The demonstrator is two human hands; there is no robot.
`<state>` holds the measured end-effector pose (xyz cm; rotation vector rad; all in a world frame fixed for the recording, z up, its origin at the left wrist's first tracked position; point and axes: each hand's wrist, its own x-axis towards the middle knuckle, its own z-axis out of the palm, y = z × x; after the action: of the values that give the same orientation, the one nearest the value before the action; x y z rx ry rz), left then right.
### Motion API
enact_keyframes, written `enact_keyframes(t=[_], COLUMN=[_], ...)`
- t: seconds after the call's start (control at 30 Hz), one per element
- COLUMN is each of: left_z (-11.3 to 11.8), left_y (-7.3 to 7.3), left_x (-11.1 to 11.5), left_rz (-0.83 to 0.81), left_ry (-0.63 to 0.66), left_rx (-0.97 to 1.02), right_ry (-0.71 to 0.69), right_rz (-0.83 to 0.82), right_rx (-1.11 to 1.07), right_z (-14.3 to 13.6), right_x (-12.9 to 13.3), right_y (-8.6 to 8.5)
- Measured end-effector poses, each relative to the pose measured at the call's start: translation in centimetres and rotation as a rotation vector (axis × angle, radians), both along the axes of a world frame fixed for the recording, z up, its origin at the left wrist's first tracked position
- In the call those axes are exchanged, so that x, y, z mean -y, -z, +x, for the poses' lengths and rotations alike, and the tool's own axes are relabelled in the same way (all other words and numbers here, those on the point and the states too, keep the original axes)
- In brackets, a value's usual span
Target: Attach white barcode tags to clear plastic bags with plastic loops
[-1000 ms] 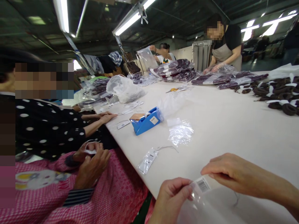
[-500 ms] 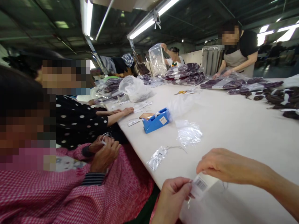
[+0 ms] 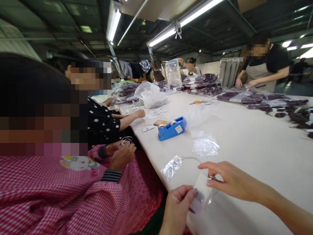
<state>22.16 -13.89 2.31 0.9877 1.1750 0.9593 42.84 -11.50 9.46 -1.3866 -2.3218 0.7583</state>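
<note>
White table (image 3: 244, 143), tape dispenser (image 3: 171, 128) mid-surface. Left hand (image 3: 178, 205) and right hand (image 3: 231, 180) pinch barcode label (image 3: 199, 195) taut over clear bag (image 3: 215, 212), apparently for alignment.

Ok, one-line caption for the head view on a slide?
Left hand and right hand pinch a barcoded tag in clear plastic over the white table.

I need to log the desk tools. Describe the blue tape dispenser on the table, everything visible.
The tape dispenser is bright blue, plastic by its look, a long low wedge lying flat on the white table. A tape roll sits in its raised end, and a small pale label shows on its side. A brown flat item lies right behind it; whether they touch is unclear. Crumpled clear plastic lies nearby, apart from it. No hand touches it.
</note>
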Motion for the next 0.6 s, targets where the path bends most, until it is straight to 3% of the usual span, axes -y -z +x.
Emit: enact_keyframes(t=[0.13,0.27,0.6], left_z=[-0.1,-0.2,0.4], left_y=[-0.1,-0.3,0.9], left_x=[0.2,0.2,0.0], left_rz=[-0.004,-0.013,-0.069], left_ry=[0.027,0.015,0.041], left_rx=[0.018,0.024,0.065], right_ry=[-0.037,0.069,0.056], right_rz=[-0.107,-0.13,-0.017], right_rx=[-0.172,-0.257,-0.164], right_z=[-0.6,-0.8,-0.8], right_x=[-0.3,-0.1,0.6], right_y=[-0.2,-0.1,2.3])
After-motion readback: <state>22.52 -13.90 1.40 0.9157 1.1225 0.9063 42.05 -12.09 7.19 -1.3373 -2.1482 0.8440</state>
